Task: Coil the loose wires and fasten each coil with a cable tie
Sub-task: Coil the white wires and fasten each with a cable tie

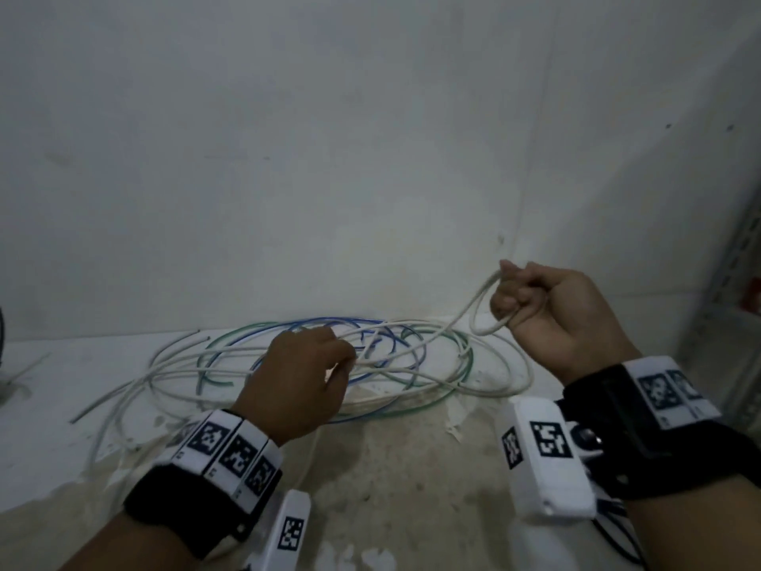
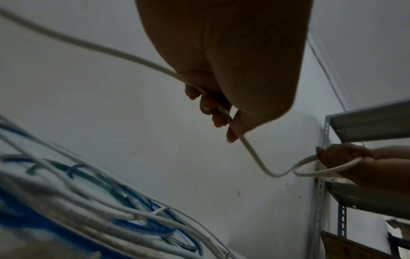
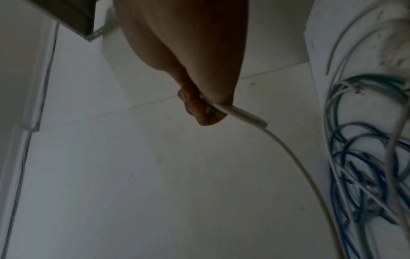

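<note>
The pale wall [image 1: 370, 138] fills the upper half of the head view, and the white, stained counter [image 1: 391, 488] runs beneath it from 9 o'clock to 3 o'clock. A grey metal shelf frame [image 1: 733, 282] stands at the 3 o'clock edge.

On the counter, near the centre, lies the tangle of loose wires [image 1: 412, 364]: white, blue and green strands in wide overlapping loops, with several white ends trailing out toward 8 o'clock. None of it is gathered into a tight coil, and no cable tie shows in any view.

The left hand [image 1: 300, 377] sits over the tangle just left of centre, its fingers curled round a white wire [image 1: 461, 315], which the left wrist view shows passing through the closed fingers. That same wire rises toward 2 o'clock to the right hand [image 1: 552, 319], held above the counter, where the fingers pinch a small loop [image 1: 484, 319], apparently the first turn of a coil.

By my reading the task is barely begun: one white wire has a first turn or so in hand, and most of its length appears to lie in the heap. The rest of that wire must be wound and fastened, and the blue, green and other white strands have not been coiled. Where the ties are kept cannot be told.
</note>
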Motion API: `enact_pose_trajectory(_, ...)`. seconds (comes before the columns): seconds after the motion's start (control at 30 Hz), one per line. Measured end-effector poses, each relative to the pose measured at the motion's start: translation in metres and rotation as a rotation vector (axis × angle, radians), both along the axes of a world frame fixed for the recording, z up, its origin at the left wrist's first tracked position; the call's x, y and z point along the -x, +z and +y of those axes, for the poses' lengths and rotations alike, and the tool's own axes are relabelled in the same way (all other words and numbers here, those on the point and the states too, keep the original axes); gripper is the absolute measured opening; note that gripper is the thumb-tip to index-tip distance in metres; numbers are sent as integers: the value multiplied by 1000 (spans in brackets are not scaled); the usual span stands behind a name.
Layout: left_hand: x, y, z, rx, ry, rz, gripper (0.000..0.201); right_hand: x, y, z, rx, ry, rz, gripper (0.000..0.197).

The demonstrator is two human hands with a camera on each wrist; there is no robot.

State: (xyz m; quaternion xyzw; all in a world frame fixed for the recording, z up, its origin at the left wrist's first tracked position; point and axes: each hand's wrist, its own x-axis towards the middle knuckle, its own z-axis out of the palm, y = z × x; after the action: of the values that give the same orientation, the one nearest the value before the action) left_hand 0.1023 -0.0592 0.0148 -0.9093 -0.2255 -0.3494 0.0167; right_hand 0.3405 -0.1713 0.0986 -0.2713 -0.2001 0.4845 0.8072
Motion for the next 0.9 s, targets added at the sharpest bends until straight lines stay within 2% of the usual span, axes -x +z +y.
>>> enact_pose_trajectory(0.1, 2, 14, -11, -60, -13, 155, 22, 18, -11, 13, 93, -1, -109, 24)
enact_pose_trajectory(0.23, 4, 25, -24, -82, -126, 245, 23, 46, -23, 24, 229, 55, -325, 27)
enact_pose_trajectory(0.33, 8, 29, -29, -48, -243, 152, 25, 68, -32, 24, 313, 94, -595, 25)
enact_pose_trajectory(0.4, 9, 33, -31, -13, -289, 48, 23, 83, -37, 20, 310, 163, -679, 23)
enact_pose_trajectory(0.5, 8, 39, -33, 45, -312, -102, 18, 101, -43, 14, 265, 262, -796, 29)
enact_pose_trajectory(0.57, 7, 43, -33, 104, -275, -179, 18, 110, -46, 12, 211, 309, -760, 32)
enact_pose_trajectory(0.73, 8, 47, -26, 361, -194, -375, 17, 113, -45, 11, 108, 497, -400, 24)
enact_pose_trajectory(0.9, 8, 45, -20, 548, -209, -420, 19, 108, -43, 9, 120, 578, -329, 34)
